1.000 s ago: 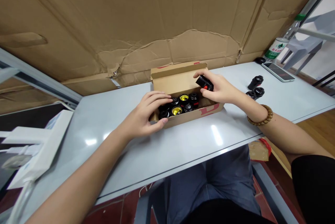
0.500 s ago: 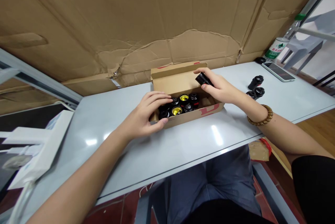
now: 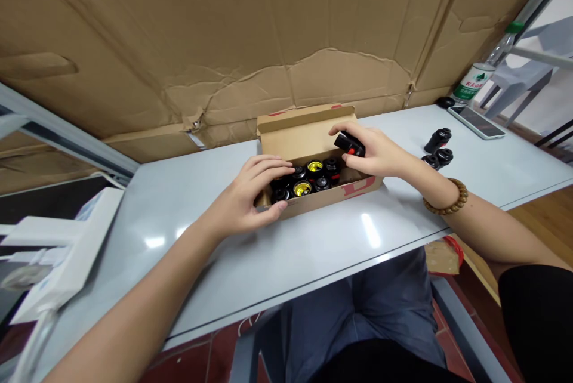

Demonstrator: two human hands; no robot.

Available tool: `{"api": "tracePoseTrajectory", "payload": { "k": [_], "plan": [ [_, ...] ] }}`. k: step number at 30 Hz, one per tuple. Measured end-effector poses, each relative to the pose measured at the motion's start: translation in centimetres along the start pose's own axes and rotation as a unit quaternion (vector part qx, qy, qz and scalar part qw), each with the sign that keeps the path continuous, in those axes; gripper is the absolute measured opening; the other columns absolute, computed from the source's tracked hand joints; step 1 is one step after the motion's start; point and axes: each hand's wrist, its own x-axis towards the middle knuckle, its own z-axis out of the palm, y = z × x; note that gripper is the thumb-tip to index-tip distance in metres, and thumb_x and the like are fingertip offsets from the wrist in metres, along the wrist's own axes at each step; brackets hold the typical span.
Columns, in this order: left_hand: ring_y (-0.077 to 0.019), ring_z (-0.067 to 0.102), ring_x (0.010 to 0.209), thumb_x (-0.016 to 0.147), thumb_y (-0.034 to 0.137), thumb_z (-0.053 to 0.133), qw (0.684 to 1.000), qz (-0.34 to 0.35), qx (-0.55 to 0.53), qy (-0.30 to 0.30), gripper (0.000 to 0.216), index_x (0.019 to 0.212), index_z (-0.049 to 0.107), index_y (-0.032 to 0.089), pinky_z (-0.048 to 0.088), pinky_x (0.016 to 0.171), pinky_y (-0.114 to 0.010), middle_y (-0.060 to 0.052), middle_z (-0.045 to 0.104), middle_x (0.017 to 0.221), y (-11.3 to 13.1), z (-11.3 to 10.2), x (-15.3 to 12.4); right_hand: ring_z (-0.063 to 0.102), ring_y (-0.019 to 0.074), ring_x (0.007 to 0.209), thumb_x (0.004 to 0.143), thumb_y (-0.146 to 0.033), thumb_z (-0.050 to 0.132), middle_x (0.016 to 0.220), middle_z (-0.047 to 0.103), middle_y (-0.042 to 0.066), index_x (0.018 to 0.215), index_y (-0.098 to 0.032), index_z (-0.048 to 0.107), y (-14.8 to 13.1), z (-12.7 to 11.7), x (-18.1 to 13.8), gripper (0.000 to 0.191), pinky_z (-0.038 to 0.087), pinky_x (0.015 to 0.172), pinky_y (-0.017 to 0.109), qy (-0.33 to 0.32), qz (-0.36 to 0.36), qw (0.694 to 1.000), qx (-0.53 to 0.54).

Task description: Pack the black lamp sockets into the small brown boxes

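Socket, probably a lamp holder point(image 3: 344, 141), long axis near level, red end point(image 3: 357, 148) right, gripped by right-hand fingers point(image 3: 344, 127)

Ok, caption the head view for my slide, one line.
Right hand holds a black lamp socket above a cardboard box of sockets, left hand at its near corner.

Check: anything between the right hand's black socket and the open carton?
Nothing visible. The black socket in the right hand is above the open carton, with a gap beside the packed sockets at its right end.
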Motion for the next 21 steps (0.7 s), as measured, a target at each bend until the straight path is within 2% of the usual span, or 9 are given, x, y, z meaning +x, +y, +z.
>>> {"api": "tracePoseTrajectory", "payload": {
  "k": [8,14,21],
  "plan": [
    [-0.0378,0.063,0.145,0.101,0.034,0.070,1.000,0.009,-0.001,0.004,0.054,0.153,0.063,0.027,0.052,0.126,-0.063,-0.014,0.073,0.151,0.23,-0.05,0.08,0.070,0.0237,0.093,0.084,-0.021,0.063,0.119,0.080,0.010,0.134,-0.020,0.064,-0.03,0.06,-0.03,0.050,0.055,0.090,0.038,-0.002,-0.007,1.000,0.003],
    [-0.0377,0.063,0.145,0.102,0.034,0.070,1.000,0.018,0.000,0.005,0.053,0.154,0.062,0.027,0.053,0.125,-0.063,-0.014,0.073,0.150,0.12,-0.07,0.09,0.073,0.0305,0.104,0.097,-0.034,0.061,0.131,0.077,0.017,0.151,-0.018,0.058,0.14,-0.01,-0.12,0.057,0.058,0.101,0.050,0.000,0.025,1.000,-0.003],
    [-0.0385,0.063,0.145,0.100,0.034,0.070,1.000,0.009,-0.002,0.007,0.056,0.155,0.062,0.028,0.052,0.126,-0.065,-0.013,0.073,0.151,0.11,-0.04,0.01,0.071,0.0349,0.125,0.101,-0.032,0.052,0.148,0.073,0.018,0.156,-0.020,0.057,0.80,0.01,-0.13,0.057,0.055,0.115,0.058,0.009,0.032,0.999,0.004]
  ]
}}
